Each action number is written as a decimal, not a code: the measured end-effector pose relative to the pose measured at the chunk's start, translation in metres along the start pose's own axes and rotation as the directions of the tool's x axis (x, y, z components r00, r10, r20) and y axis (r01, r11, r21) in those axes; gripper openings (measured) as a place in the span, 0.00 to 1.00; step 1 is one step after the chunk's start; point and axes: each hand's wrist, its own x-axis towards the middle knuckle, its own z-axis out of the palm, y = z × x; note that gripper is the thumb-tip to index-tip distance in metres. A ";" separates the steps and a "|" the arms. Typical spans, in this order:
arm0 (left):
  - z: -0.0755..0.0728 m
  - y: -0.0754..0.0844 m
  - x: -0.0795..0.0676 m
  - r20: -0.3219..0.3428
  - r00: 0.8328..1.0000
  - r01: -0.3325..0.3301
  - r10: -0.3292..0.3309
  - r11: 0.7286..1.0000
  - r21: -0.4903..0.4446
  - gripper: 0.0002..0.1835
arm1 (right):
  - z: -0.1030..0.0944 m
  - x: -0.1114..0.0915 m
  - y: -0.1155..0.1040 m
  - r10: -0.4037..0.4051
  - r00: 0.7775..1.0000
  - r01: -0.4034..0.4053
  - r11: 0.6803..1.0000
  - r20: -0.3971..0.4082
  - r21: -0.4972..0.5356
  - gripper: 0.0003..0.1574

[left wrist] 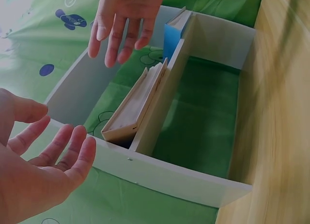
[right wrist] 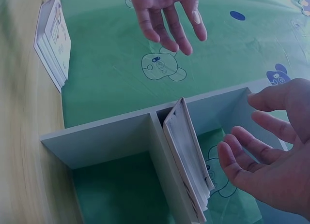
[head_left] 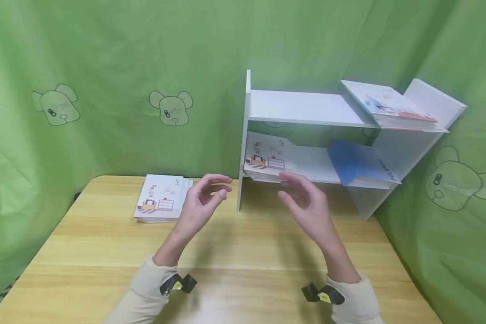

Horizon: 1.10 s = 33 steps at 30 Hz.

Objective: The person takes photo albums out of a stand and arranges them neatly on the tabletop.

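Note:
Both hands are raised over the table in front of a white two-tier shelf [head_left: 308, 108], fingers loosely curved and holding nothing. My left hand [head_left: 200, 202] is just right of a thick white book [head_left: 162, 193] with a printed room drawing, lying on the table. My right hand [head_left: 308, 207] hovers before the lower shelf board, its fingertips overlapping the edge of a similar white book [head_left: 267, 153] lying there at the left end. In the left wrist view the palms roughly face each other, and the shelf book [left wrist: 133, 108] lies between them with its page edges showing.
A blue book [head_left: 360, 164] lies at the right of the lower board. Above it, a white book with a red-edged picture [head_left: 393, 103] lies on the upper board. Green curtains [head_left: 117, 54] printed with bear faces hang behind and beside the wooden table [head_left: 235, 288].

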 end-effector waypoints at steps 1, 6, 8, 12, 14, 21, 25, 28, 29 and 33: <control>0.001 0.000 0.001 0.000 1.000 0.000 0.000 1.000 -0.001 0.16 | -0.001 0.000 0.000 -0.005 1.000 0.005 1.000 -0.001 0.000 0.27; 0.007 -0.001 0.004 -0.004 1.000 -0.006 0.005 1.000 -0.021 0.16 | -0.005 0.002 -0.001 -0.020 1.000 0.020 1.000 -0.013 -0.007 0.27; 0.010 -0.001 0.005 -0.006 1.000 -0.008 0.007 0.999 -0.032 0.16 | -0.007 0.003 -0.002 -0.021 1.000 0.021 1.000 -0.016 -0.007 0.26; 0.015 -0.001 0.008 0.000 1.000 -0.018 0.018 0.998 -0.053 0.17 | -0.012 0.003 -0.003 -0.030 0.999 0.030 1.000 -0.032 -0.003 0.26; 0.018 -0.001 0.010 0.007 1.000 -0.024 0.025 0.998 -0.059 0.17 | -0.014 0.004 -0.003 -0.037 0.998 0.036 0.999 -0.042 -0.011 0.27; 0.027 0.003 0.016 0.019 0.999 -0.046 0.046 0.998 -0.042 0.18 | -0.023 0.007 -0.007 -0.042 0.998 0.039 0.997 -0.047 -0.073 0.27; 0.034 0.003 0.019 0.022 0.998 -0.054 0.054 0.998 -0.029 0.18 | -0.027 0.008 -0.007 -0.049 0.997 0.045 0.996 -0.057 -0.071 0.26; 0.039 0.003 0.023 0.031 0.997 -0.067 0.068 0.997 -0.029 0.17 | -0.031 0.008 -0.007 -0.062 0.995 0.057 0.996 -0.074 -0.072 0.26; 0.041 0.003 0.024 0.033 0.997 -0.072 0.073 0.997 -0.029 0.17 | -0.033 0.008 -0.007 -0.066 0.995 0.060 0.996 -0.080 -0.072 0.26; 0.047 0.004 0.027 0.040 0.995 -0.089 0.090 0.996 -0.027 0.16 | -0.038 0.006 -0.006 -0.067 0.994 0.061 0.995 -0.088 -0.075 0.26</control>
